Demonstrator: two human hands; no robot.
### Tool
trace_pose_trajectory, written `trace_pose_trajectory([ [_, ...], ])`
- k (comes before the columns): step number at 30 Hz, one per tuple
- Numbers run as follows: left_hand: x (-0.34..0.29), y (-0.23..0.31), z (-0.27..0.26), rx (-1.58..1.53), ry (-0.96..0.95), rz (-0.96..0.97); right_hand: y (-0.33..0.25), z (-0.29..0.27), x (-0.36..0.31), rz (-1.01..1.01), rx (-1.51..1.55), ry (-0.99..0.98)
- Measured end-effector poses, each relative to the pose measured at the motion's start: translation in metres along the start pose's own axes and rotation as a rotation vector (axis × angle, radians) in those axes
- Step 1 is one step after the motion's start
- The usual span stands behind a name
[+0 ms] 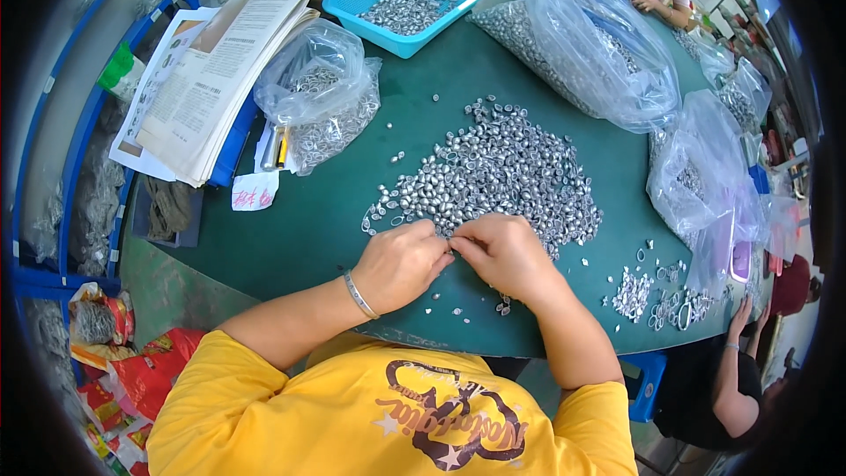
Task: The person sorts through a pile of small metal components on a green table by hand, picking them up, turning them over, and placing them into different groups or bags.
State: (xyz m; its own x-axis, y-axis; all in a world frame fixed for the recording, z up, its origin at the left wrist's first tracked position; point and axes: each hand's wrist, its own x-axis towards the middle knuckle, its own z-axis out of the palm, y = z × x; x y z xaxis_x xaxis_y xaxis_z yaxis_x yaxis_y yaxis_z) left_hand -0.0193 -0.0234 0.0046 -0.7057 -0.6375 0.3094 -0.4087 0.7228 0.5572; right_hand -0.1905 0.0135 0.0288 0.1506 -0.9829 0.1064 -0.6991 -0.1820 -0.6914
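Left hand (pixel 404 264) and right hand (pixel 506 254) meet by near edge of table (pixel 295 229), fingertips pinched, likely for fine control; cannot tell what's between. Silver metal pieces (pixel 507 172) heap just beyond, probably for short reach; blue tray (pixel 407 42) toward far edge.

Bare green tabletop (pixel 300 229) gave a passage outside the left hand (pixel 397 269). Straight ahead, the heap of metal pieces (pixel 520 172) stood in the way, and bulging plastic bags (pixel 608 48) blocked the far right.
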Motion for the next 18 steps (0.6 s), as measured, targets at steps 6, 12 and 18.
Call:
trace_pose_trajectory([
  [6, 0.0009, 0.0005, 0.0036, 0.014, 0.040, 0.015, 0.0039, 0.0131, -0.0047, -0.059, -0.236, 0.069],
  [12, 0.0014, 0.0018, 0.0023, 0.013, 0.014, 0.018, 0.0056, 0.0133, -0.0084, -0.177, -0.298, 0.107],
  [18, 0.0015, 0.0008, -0.0006, -0.019, -0.019, 0.000, 0.0052, 0.0155, -0.0080, -0.169, -0.284, 0.097],
])
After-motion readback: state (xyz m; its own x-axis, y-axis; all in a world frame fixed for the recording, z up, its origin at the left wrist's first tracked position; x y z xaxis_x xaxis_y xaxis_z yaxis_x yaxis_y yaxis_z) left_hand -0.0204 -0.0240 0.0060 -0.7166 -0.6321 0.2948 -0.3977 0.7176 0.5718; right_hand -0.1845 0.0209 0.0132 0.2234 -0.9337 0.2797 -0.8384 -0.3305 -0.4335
